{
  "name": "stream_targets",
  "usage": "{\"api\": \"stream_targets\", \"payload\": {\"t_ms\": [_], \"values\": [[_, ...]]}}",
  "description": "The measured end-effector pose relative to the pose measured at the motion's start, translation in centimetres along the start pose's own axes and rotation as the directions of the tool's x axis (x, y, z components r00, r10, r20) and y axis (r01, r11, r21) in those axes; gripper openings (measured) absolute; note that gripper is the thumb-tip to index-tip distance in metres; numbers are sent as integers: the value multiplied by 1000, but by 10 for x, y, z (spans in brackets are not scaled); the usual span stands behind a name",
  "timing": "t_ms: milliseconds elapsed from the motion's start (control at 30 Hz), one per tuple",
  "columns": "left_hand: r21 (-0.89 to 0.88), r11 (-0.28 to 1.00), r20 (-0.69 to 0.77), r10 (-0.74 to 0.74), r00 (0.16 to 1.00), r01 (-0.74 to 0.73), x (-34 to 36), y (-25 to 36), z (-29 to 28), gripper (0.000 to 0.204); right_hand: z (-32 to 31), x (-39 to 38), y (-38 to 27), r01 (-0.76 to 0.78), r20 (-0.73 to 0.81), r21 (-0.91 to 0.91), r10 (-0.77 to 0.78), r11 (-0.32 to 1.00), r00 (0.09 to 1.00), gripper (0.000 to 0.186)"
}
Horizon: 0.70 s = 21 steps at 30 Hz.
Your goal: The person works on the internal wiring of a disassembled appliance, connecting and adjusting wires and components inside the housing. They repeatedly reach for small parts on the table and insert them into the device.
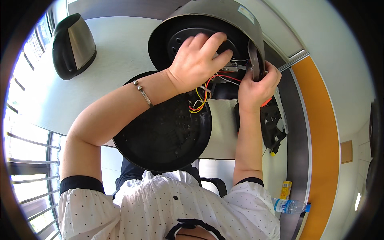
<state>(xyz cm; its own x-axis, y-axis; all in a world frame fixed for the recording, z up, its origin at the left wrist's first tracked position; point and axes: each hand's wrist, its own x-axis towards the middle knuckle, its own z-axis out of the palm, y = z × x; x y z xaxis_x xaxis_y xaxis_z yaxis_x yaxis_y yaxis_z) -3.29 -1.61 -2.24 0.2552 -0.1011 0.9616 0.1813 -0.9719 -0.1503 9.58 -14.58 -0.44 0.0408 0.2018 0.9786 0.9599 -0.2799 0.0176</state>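
A dark round appliance housing (245,30) stands tilted at the top centre, its inside showing a perforated black plate (177,43), a metal bracket (229,67) and coloured wires (229,75). My left hand (200,60) is over that inside, fingers curved and apart, holding nothing visible; its fingertips' exact contact is unclear. My right hand (259,86) grips the housing's right rim and curved metal strip, thumb toward the inside. The wires run down over a black round pan-like part (162,136) lying under my left forearm, reaching past the table's near edge.
A steel-and-black kettle (80,44) stands at the table's (48,104) left. Right of my right forearm lies a black tool case or bag (271,124). At lower right are a yellow package (285,189) and plastic bottle (289,206), beside an orange-edged partition (320,140). A barred window is left.
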Motion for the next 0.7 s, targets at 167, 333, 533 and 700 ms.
{"api": "stream_targets", "payload": {"t_ms": [167,333,533,700], "values": [[-58,995,8,-81,997,81,14,-7,-2,62,0,-1,2,3,-16,10,-3,1000,1000,38],[-133,989,110,-48,993,63,18,-16,-4,81,-1,-2,3,-5,-2,31,5,999,1000,39],[-104,994,99,-28,995,38,22,-24,4,86,2,-6,10,11,-36,52,-9,999,999,37],[-152,988,41,-14,999,20,19,-31,9,84,0,0,5,23,-7,31,-23,999,1000,38]]}}
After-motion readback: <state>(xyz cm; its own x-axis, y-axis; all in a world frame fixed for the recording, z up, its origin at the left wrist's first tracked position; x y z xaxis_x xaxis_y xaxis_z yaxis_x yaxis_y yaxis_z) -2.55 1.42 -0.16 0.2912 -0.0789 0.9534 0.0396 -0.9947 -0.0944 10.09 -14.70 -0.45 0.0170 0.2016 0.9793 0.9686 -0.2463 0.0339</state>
